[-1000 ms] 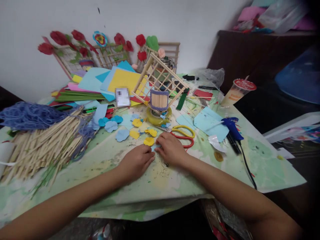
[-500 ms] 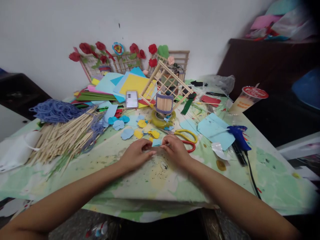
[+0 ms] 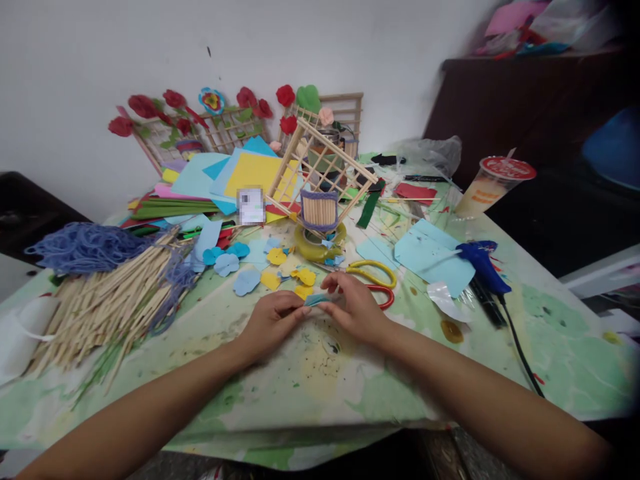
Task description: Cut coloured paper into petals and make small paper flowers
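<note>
One blue paper piece, one scissors, one glue gun, one lidded cup, one tape roll

- Reaching in from lower left on a bare forearm, with left hand knuckles up, fingertips pinched shut.
- Reaching in from lower right likewise, with right hand knuckles up, thumb and fingers pinched.
- Meeting nearly fingertip to fingertip, wrists apart.

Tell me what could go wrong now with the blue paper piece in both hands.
The paper piece, pinched between left hand and right hand, is small and may tear or crease if pulled. The scissors lie just beyond that hand and could get bumped. The cord of the glue gun might snag the right forearm.
</note>
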`<state>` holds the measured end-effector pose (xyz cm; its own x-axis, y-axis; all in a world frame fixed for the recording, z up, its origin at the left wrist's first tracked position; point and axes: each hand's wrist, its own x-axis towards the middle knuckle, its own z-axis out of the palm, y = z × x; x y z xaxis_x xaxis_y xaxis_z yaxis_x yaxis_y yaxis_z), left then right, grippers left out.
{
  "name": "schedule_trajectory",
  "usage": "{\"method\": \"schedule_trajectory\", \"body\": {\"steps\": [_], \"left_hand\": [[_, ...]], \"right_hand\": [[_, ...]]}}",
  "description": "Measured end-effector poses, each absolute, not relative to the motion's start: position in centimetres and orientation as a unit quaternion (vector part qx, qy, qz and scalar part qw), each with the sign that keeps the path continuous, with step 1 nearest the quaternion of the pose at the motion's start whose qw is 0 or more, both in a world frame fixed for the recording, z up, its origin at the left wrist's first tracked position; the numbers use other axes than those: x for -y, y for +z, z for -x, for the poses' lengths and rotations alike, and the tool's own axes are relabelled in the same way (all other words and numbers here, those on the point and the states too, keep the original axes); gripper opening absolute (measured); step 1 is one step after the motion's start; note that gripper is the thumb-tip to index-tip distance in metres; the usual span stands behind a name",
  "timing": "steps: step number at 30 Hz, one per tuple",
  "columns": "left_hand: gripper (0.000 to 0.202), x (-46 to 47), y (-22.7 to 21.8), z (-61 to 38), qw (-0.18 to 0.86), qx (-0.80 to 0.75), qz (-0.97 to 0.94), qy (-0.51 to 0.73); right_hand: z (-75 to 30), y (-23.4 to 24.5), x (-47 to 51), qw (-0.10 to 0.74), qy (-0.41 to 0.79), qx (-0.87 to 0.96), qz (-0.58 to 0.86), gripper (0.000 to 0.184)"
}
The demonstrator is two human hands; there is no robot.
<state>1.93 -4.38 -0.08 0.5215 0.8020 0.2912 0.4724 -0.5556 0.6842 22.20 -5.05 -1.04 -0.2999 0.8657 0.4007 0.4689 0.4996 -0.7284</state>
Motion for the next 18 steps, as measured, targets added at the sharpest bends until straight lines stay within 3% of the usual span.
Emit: {"method": "schedule_trajectory", "body": {"steps": [4,9,15,18], "left_hand": [[0.027,4.3,0.1,-2.0,0.292,-0.366,-0.831,0.299],[0.027,4.1,0.1,-1.5,0.269,-0.346,-0.853,0.284],[0.018,4.6,-1.0,-0.9,-0.025,-0.286,-0.933,0.215],[0.024,5.1,-1.1,-1.1,-0.112,-0.273,-0.946,0.137]], "right_hand": [[-22.1,-1.1,5.0,0.359,0.297,0.784,0.411,0.011],[-21.9,-1.4,5.0,0.345,0.263,0.797,0.420,0.017],[-22.0,-0.8,5.3,0.321,0.124,0.870,0.353,0.025],[-21.7,-1.0,5.2,0.265,0.089,0.903,0.327,0.017]]}}
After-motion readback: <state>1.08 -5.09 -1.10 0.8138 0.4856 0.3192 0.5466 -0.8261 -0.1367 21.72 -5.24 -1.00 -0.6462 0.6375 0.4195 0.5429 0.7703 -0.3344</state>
